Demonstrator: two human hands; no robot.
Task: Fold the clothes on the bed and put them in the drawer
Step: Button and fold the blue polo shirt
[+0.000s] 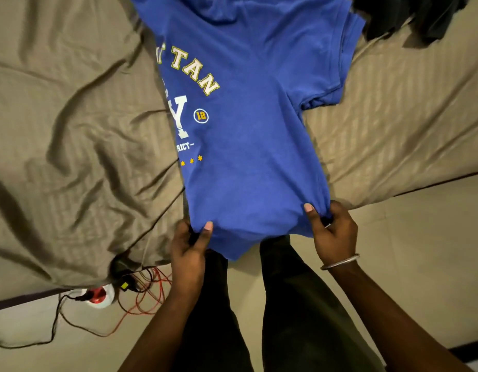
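The bed fills the upper view, its tan sheet rumpled on the left and smoother on the right, with the near edge running right under the person's hands. Spread down its middle is the blue T-shirt, already folded lengthwise by the look of it: one sleeve shows on the right and the print is cut off at the left edge. Its hem hangs just over the bed edge. A dark heap of clothes waits at the far right corner.

The left hand pinches the hem's left corner, thumb on top; the right hand pinches the right corner the same way. Both grips are clamped on the cloth.

This looks like the folding step, mid-shirt. The next move likely calls for carrying the hem up toward the collar, keeping both corners level. There is open sheet on either side. On the floor by the left leg lie red wires, worth minding underfoot. No drawer is in view.
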